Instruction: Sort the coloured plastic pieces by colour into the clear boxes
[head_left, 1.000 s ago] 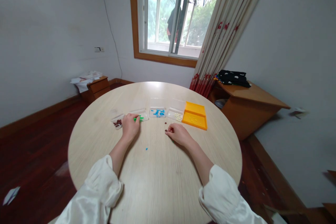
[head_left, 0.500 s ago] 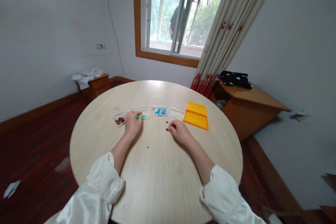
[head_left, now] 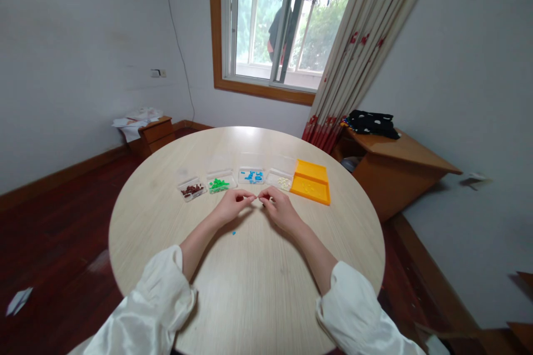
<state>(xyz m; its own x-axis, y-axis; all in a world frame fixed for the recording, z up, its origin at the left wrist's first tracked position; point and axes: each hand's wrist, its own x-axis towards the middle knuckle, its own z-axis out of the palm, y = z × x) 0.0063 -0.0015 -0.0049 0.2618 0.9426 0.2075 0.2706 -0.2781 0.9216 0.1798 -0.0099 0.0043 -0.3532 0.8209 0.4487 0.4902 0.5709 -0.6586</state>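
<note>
Left hand (head_left: 233, 205) and right hand (head_left: 280, 208) tip to tip above the table (head_left: 258, 288)

The two hands face each other near the middle of the round table, fingertips just beside one another. The left thumb and fingers taper to a point; whether they grip a bit, I cannot tell. The right fingers are curled, thumb close to the forefinger, and their grip is likewise too small to make out. A dark speck (head_left: 262, 205) shows just under the right fingertips.

Beyond the hands, clear boxes stand in a curved row. From left to right they hold brown bits (head_left: 192, 189), green bits (head_left: 219, 184), blue bits (head_left: 253, 177) and cream bits (head_left: 284, 182). The green bits lie nearest the left hand, the cream ones nearest the right. At the row's right end a yellow box (head_left: 310, 193) lies open. One loose blue bit (head_left: 234, 233) rests on the table, nearer the person than the left hand.
</note>
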